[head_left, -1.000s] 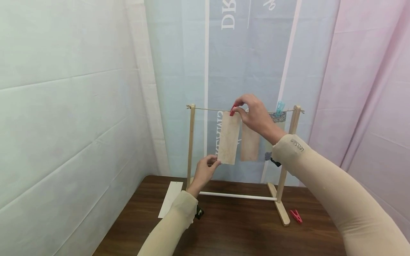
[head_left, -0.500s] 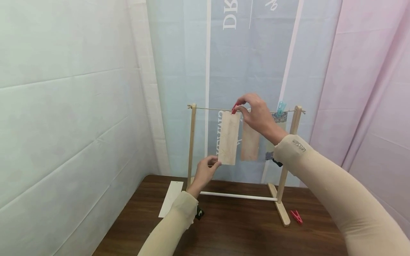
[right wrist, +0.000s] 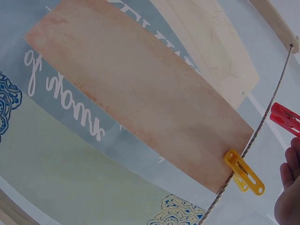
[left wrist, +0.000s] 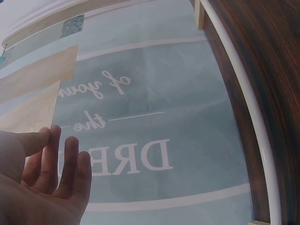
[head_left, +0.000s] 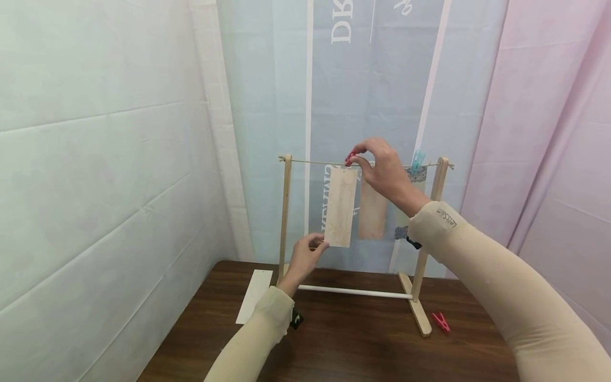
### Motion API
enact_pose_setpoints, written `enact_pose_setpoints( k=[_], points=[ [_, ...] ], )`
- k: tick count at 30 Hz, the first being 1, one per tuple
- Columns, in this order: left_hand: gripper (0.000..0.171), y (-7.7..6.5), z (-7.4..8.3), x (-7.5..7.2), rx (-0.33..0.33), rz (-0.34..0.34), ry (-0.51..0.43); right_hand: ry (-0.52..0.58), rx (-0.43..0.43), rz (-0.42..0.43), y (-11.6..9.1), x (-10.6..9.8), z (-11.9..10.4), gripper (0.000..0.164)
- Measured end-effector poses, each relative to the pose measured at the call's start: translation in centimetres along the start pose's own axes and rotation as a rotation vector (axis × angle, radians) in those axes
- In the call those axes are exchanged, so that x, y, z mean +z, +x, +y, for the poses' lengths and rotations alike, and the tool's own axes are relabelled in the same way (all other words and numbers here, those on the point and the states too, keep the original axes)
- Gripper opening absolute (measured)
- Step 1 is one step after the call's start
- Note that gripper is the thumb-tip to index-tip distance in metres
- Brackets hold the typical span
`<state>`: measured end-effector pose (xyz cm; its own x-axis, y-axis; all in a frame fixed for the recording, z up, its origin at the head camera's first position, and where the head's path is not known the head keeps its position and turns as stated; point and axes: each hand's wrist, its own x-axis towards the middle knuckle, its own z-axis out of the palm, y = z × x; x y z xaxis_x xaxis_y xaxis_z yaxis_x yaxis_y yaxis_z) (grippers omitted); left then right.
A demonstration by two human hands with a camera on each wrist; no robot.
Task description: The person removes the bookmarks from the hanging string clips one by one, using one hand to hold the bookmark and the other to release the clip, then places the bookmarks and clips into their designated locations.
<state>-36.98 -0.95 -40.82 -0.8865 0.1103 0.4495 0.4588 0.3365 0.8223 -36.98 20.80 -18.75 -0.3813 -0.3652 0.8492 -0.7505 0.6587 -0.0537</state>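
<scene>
A cream paper card (head_left: 341,207) with a small hole near its top edge stands upright just below the string (head_left: 312,162) of a wooden rack. My left hand (head_left: 304,257) pinches its lower left corner between thumb and finger. Above the card's top edge, my right hand (head_left: 385,168) pinches a red clothespin (head_left: 350,157). In the right wrist view that red clothespin (right wrist: 285,119) is off the card, beside the string. To the right hangs a peach-brown card (head_left: 372,215), held to the string by a yellow clothespin (right wrist: 243,172).
A blue clothespin (head_left: 418,160) holds a pale green card with patterned ends (head_left: 416,175) near the right post (head_left: 437,183). On the brown table (head_left: 353,339) lie a white card (head_left: 255,296) at left and a pink-red clothespin (head_left: 441,322) at right. A white bar (head_left: 355,291) joins the rack's feet.
The red clothespin, earlier over the cream card's top edge, has risen slightly off it in my right hand. My left hand keeps its pinch with little movement.
</scene>
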Motion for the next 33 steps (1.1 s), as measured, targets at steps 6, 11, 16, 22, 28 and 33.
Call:
enact_pose_setpoints(
  k=[6,11,16,22,28,33],
  points=[
    [0.02,-0.2,-0.1,0.0,0.0,0.0,0.008,0.014,-0.041,0.036,-0.3,-0.1,0.1,0.014],
    [0.02,-0.6,-0.3,0.1,0.015,-0.003,0.02,0.008,-0.041,0.042,-1.0,-0.2,0.1,0.018],
    [0.02,-0.9,-0.2,0.0,0.023,0.01,0.012,0.012,-0.035,0.045,-1.5,-0.4,-0.2,0.021],
    [0.021,-1.1,-0.1,-0.2,0.043,0.006,0.008,0.006,-0.02,0.049,-2.2,-0.5,-0.7,0.026],
    [0.02,-1.5,0.0,-0.4,0.051,-0.006,-0.015,0.022,-0.046,0.061,-2.9,-0.6,-0.8,0.028],
    [0.02,-1.6,-0.2,-0.5,0.056,-0.015,-0.018,0.025,-0.048,0.06,-3.8,-0.7,-0.7,0.028]
  ],
)
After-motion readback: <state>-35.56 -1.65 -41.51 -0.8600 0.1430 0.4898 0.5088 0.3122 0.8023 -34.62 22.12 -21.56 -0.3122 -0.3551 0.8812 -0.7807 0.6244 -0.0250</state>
